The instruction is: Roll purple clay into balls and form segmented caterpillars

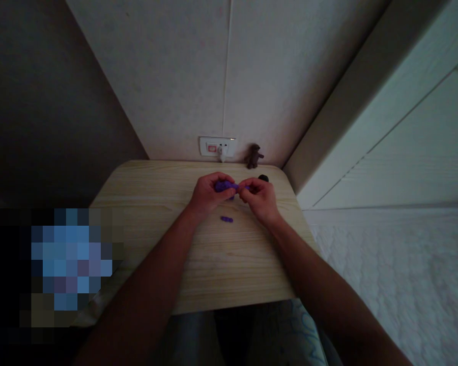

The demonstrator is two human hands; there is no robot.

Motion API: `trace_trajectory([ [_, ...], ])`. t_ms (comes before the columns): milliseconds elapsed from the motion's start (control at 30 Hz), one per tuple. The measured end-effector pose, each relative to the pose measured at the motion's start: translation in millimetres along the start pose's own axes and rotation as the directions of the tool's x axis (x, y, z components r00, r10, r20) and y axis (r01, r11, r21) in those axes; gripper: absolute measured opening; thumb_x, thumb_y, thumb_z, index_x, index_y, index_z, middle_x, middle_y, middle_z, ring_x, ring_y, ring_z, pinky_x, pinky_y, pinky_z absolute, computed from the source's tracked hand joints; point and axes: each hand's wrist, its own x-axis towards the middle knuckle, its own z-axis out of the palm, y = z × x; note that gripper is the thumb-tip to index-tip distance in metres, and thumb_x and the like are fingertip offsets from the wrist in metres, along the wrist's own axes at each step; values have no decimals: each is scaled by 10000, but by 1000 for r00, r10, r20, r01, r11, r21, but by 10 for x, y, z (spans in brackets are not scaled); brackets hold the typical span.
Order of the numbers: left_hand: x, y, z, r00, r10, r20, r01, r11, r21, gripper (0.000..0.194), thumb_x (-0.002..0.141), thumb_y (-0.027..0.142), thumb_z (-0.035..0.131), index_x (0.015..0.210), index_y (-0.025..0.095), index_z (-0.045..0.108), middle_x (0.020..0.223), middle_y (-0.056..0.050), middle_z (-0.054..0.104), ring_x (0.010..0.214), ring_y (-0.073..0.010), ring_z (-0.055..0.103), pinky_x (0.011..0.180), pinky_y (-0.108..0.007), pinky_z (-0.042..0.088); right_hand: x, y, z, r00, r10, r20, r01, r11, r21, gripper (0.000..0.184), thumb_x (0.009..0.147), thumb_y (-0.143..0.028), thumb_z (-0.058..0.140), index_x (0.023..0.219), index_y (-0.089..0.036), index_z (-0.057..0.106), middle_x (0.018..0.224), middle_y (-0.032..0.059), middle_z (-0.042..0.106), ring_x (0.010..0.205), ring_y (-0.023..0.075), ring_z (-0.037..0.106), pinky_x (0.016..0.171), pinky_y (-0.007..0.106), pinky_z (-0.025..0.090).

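Currently | purple clay lump [226, 186] gripped by left hand [207, 195] and pinched by right hand [260, 199] above table [198, 264] | shaping judged underway | 1 small purple piece [226, 219] lies below; gentle, steady pulling needed next.

Purple clay lump [226, 186]: soft-looking, irregular, deep violet, held just above the worktop [198, 264] near its far edge. I see it pinched from both ends, my left hand [208, 193] cupping the thicker part, my right hand [260, 199] gripping a thinner end that stretches sideways between them. Small purple piece [226, 219]: short, stubby roll, same colour, lying flat on the worktop just nearer to me than the hands, touching neither.
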Motion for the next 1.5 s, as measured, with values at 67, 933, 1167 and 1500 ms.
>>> trace_trajectory([
  [67,-1,1,4,1000,-11,1,11,1000,-12,290,579,266,889,818,163,762,746,4,709,662,-111,611,642,-243,510,-3,0,5,1000,8,4,-8,1000,-13,124,710,-310,750,729,-196,704,563,-46,591,501,85,465,499,239,387],
  [933,19,83,10,974,-225,36,224,916,-331,310,578,288,826,824,165,682,750,-4,709,632,-116,639,607,-269,539,-109,15,-20,936,-348,60,350,892,-285,259,865,-436,814,1071,-280,827,913,58,770,738,187,629,705,353,560],
  [1167,11,72,0,966,-249,65,256,909,-329,311,575,300,860,807,162,705,786,-10,714,659,-121,650,625,-276,555,-176,-7,31,956,-291,28,286,911,-297,157,851,-380,806,939,-251,823,823,43,774,687,172,654,648,320,550],
  [1500,3,78,30,970,-232,70,242,926,-290,291,537,257,870,772,171,720,745,6,725,659,-102,633,648,-246,504,-196,-36,151,981,-136,-138,96,960,-262,115,749,-313,777,783,-205,764,664,11,706,581,138,589,561,277,485],
])
